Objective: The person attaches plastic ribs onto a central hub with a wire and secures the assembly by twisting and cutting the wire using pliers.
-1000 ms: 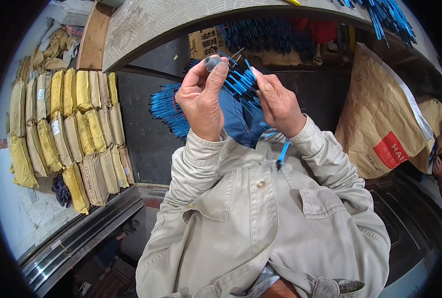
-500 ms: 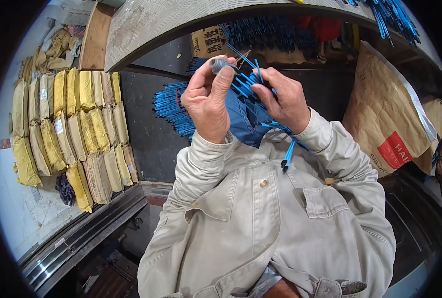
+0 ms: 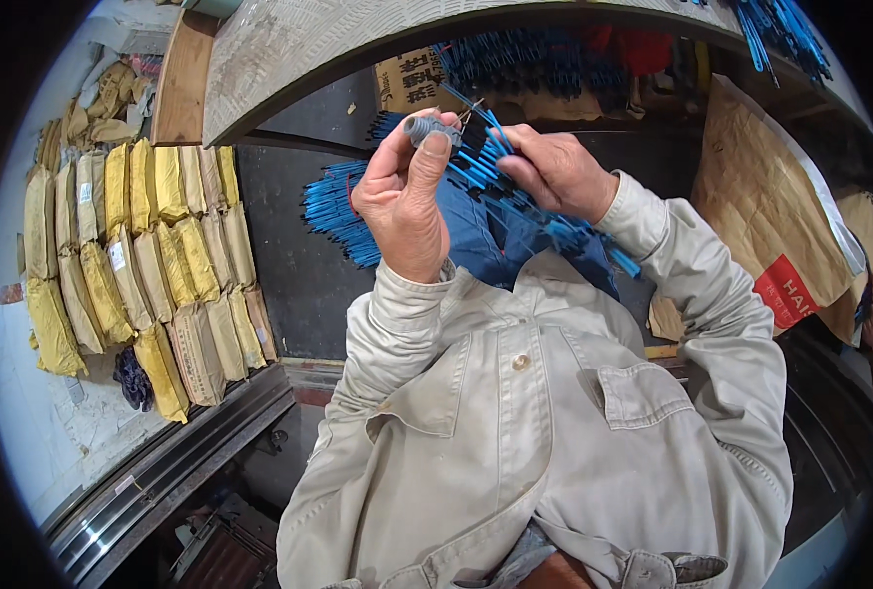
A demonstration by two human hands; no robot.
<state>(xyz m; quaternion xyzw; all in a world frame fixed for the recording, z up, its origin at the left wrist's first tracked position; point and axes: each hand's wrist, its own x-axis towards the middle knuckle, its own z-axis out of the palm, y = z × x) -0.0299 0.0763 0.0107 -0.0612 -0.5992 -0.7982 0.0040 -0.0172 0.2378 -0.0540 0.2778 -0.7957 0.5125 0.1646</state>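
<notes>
Red patch (image 3: 786, 296) on sack (image 3: 751, 182) bears white letters; carton (image 3: 404, 80) shows dark characters; packet (image 3: 137, 292) carries pale label (image 3: 117, 257) (print too small to read).

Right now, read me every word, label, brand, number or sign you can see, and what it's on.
I won't quote wording or brands, only where they stand:
Brown paper sack: large white lettering on a red panel.
Brown packaging under the bench: bold black characters.
Wrapped packages at left: labels and print, too small to read.
Metal rail: white sticker, too small to read.
Grey piece in the left hand: no readable print.
</notes>
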